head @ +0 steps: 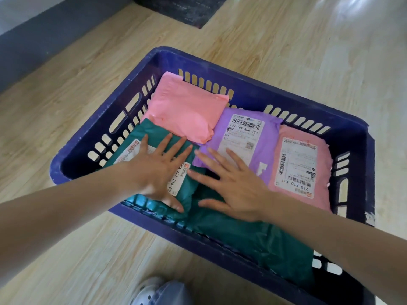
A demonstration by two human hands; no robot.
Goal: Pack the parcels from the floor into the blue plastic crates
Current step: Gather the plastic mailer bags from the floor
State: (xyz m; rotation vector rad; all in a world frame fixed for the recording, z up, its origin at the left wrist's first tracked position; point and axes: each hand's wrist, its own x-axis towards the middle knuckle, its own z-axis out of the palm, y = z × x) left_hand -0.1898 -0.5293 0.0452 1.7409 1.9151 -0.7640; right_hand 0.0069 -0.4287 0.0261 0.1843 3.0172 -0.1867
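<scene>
- Grey clog (158, 291) shows at the near edge of view, below both wrists, on the wood floor (308, 45).
- Left hand (158, 170) lies flat, fingers straight and spread wide. It grips nothing and only presses palm-down on the green parcel (152, 130), covering part of that parcel's white label.
- Right hand (235, 186) is likewise flat and splayed, holding nothing. Its fingertips touch the near corner of the purple parcel (240, 137), while its palm and thumb rest on a second green parcel (253, 236) that runs back under the right wrist and forearm.
- Both thumbs point toward each other, close but not touching, with a dark gap between the two green parcels just beyond them.
- Just past the left fingertips lies a pink parcel (182, 106), plain side up. It sits against the far wall and overlaps the purple parcel's edge.
- Out to the side of the right hand, past its little finger, a second pink parcel (301, 166) lies label-up, touching the purple one.
- All five parcels lie inside the blue plastic crate (248, 91), which stands on the floor — its slotted walls ring both hands, and the near rim passes under the forearms.
- Well beyond the fingertips, outside the crate, a dark mat (182, 7) lies on the floor.
</scene>
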